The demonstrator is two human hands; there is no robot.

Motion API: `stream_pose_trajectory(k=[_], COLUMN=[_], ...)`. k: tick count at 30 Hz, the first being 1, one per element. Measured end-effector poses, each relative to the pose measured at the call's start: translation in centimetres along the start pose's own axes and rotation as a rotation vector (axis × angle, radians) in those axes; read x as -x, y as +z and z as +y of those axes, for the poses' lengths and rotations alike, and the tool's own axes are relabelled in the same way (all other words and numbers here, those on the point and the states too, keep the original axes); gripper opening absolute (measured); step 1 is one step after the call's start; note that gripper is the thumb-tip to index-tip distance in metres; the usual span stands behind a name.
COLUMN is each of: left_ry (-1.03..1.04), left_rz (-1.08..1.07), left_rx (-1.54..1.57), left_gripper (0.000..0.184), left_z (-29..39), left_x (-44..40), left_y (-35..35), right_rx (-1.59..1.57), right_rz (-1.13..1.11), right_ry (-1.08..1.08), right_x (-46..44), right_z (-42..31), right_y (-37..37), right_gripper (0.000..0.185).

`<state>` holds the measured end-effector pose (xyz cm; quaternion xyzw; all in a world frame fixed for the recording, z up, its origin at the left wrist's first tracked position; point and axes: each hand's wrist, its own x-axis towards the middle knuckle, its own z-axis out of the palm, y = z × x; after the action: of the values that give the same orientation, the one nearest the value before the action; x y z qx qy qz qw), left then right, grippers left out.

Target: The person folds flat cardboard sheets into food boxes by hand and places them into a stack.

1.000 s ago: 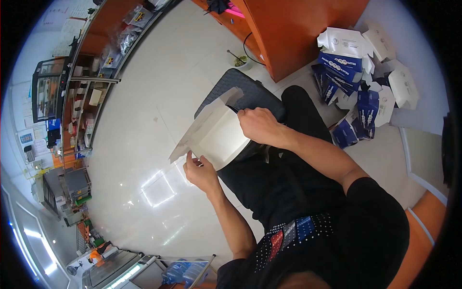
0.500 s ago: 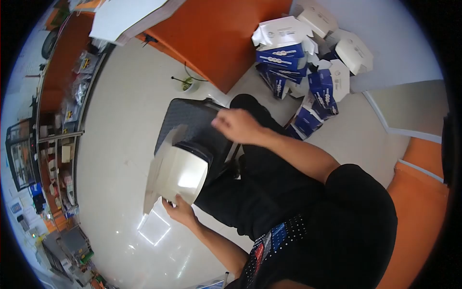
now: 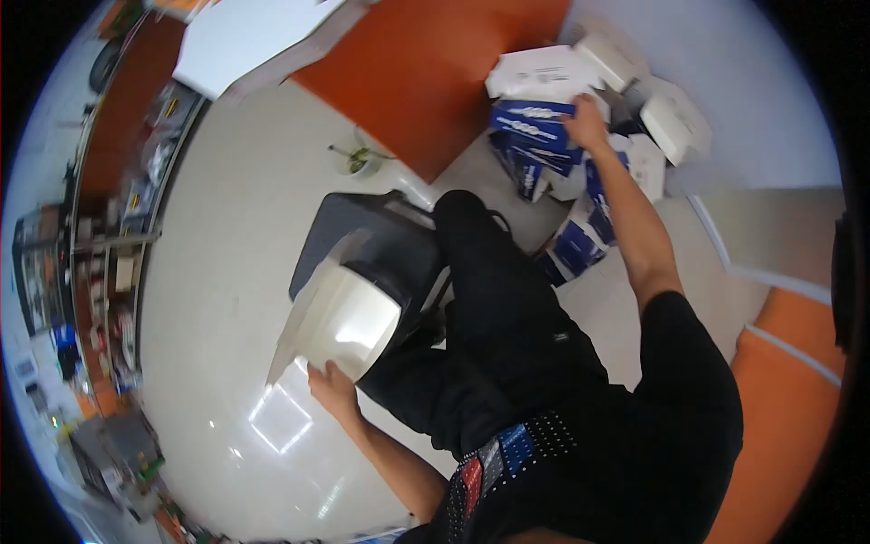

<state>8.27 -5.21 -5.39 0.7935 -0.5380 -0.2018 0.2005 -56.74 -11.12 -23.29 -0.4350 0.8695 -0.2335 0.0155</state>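
My left hand (image 3: 334,392) grips the near edge of an open cardboard box (image 3: 349,317), its thumb at the rim. The box has a glossy white inside and raised flaps on its left side. It rests by a dark grey stool-like block (image 3: 353,227) in front of my legs. My right arm is stretched out to a heap of folded boxes on the floor. There my right hand (image 3: 589,123) closes on the right edge of a blue-and-white box (image 3: 533,122); some of its fingertips are hidden.
More white boxes (image 3: 675,127) lean by the wall. An orange-brown panel (image 3: 435,72) stands ahead, with a small potted plant (image 3: 360,163) beside it. A white cardboard piece (image 3: 258,41) juts in at the top. Shelves (image 3: 127,208) with goods line the left.
My right hand has gone from above the dark block out to the box heap at the upper right. My left hand and the open box have stayed nearly in place.
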Motion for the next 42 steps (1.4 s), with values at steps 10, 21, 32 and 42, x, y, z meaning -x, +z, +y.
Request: stream_pose_trajectory(k=[10,21,32,42], left_ry=[-0.025,0.086,0.03,-0.024], left_rz=[0.209,0.046,-0.007,-0.052], left_rx=[0.509,0.624,0.733,0.795], left_gripper=[0.028,0.04,0.045,0.041], left_z=[-0.5,-2.6,-1.4,-1.9], left_x=[0.4,0.7,2.1,2.9], left_y=[0.7,0.8,-0.2,-0.8], right_rx=[-1.02,-0.996,-0.938,-0.868], right_rz=[-0.258,-0.735,-0.506,-0.387], right_ry=[-0.157,-0.865,-0.897,-0.976], right_x=[13.4,20.7,23.0,24.2], right_z=[-5.7,-30.2,-34.5,-34.4], right_y=[-19.2,-15.9,-10.8,-10.5], right_gripper=[0.026,0.021,0.02,0.021])
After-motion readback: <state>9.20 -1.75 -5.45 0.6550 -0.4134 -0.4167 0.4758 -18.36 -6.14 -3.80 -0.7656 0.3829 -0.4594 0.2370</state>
